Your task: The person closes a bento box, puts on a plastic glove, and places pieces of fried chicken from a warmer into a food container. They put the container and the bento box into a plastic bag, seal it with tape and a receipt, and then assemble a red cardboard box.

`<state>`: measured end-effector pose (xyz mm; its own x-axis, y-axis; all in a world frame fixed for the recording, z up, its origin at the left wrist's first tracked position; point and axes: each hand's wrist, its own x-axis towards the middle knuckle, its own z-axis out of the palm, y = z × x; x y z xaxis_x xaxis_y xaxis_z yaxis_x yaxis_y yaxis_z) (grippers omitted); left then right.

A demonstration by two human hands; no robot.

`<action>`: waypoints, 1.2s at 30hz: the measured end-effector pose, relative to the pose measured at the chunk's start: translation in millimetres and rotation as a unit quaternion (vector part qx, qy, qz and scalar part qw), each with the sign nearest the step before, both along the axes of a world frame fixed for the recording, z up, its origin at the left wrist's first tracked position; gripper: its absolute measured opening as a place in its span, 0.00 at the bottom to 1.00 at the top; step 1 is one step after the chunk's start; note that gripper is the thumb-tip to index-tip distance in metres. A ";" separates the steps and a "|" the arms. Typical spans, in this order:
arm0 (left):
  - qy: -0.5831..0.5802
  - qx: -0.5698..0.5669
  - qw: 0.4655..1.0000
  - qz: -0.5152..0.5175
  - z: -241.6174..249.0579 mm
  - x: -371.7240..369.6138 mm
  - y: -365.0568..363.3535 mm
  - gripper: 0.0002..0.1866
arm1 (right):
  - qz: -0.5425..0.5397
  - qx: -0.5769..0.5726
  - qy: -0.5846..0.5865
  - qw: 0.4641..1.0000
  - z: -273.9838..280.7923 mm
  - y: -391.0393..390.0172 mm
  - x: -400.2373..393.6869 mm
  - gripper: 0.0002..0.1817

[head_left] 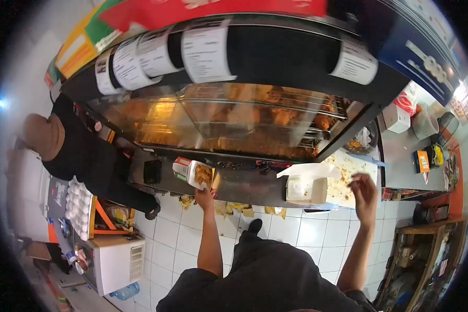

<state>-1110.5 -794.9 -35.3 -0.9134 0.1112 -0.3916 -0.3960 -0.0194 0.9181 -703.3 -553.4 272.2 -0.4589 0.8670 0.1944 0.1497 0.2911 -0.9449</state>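
Note:
My left hand (205, 197) is closed on a small open box of fried food (203, 174), held over the dark counter (234, 182) below the glass display cabinet (213, 119). A red and white carton (182, 167) touches the box's left side. My right hand (364, 195), its fingers curled loosely apart, hovers over the right part of a crumb-covered white board (347, 169); I see nothing in it. Between my hands, nearer the right one, an open white box (307, 189) with its lid up stands partly on the board; no food shows inside.
Another person in dark clothes (86, 151) stands at the left. Paper receipts (205, 52) hang from the cabinet's top. A steel table (400, 156) with a bowl and boxes is at the right. Egg trays (78, 205) and a white appliance (120, 262) stand lower left.

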 end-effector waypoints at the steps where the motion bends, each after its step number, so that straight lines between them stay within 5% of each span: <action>1: 0.013 0.018 1.000 -0.021 -24.1 -6.6 -11.9 0.14 | -0.011 -0.036 0.002 0.999 -15.8 -1.6 26.0 0.05; 2: 0.026 0.035 0.998 -0.049 -52.9 -9.2 -28.0 0.16 | -0.022 -0.061 -0.027 0.998 -23.4 -2.7 49.4 0.06; 3: 0.023 0.110 0.993 0.022 -27.7 15.8 -30.3 0.19 | -0.043 -0.088 -0.055 0.994 -29.9 -8.0 75.6 0.08; 7: 0.145 0.010 0.987 -0.065 -70.8 56.1 -102.3 0.24 | -0.142 -0.066 -0.204 0.966 -66.2 -27.1 185.1 0.10; 8: 0.158 0.084 0.979 -0.098 -54.6 83.4 -109.2 0.23 | -0.164 -0.078 -0.221 0.958 -74.8 -34.4 214.1 0.12; 12: 0.148 -0.095 0.975 -0.136 76.7 237.5 -69.4 0.25 | -0.103 -0.141 -0.327 0.929 -100.2 -55.3 325.1 0.17; 15: 0.136 -0.191 0.940 -0.249 99.9 332.9 -23.2 0.23 | -0.025 -0.171 -0.353 0.919 -110.0 -42.3 391.3 0.19; 18: 0.113 -0.030 0.946 -0.303 100.8 425.7 63.4 0.23 | -0.015 -0.147 -0.368 0.918 -131.4 -25.8 434.6 0.19; 19: 0.145 -0.018 0.898 -0.416 122.5 456.5 98.3 0.21 | -0.014 -0.112 -0.375 0.920 -129.5 -14.0 446.7 0.20; 24: 0.209 -0.012 0.766 -0.608 147.7 579.9 269.8 0.18 | -0.021 -0.108 -0.240 0.965 -104.0 75.4 486.5 0.25; 26: 0.272 -0.022 0.673 -0.688 170.6 630.6 332.4 0.21 | -0.052 -0.103 -0.181 0.977 -91.3 115.8 507.2 0.27; 27: 0.166 -0.015 0.668 -0.725 156.8 651.2 361.0 0.20 | -0.111 -0.147 -0.153 0.971 -87.1 137.3 519.8 0.29; 36: 0.277 -0.027 0.520 -0.808 141.8 847.3 563.5 0.22 | -0.235 -0.339 -0.224 0.883 -106.0 338.6 676.8 0.36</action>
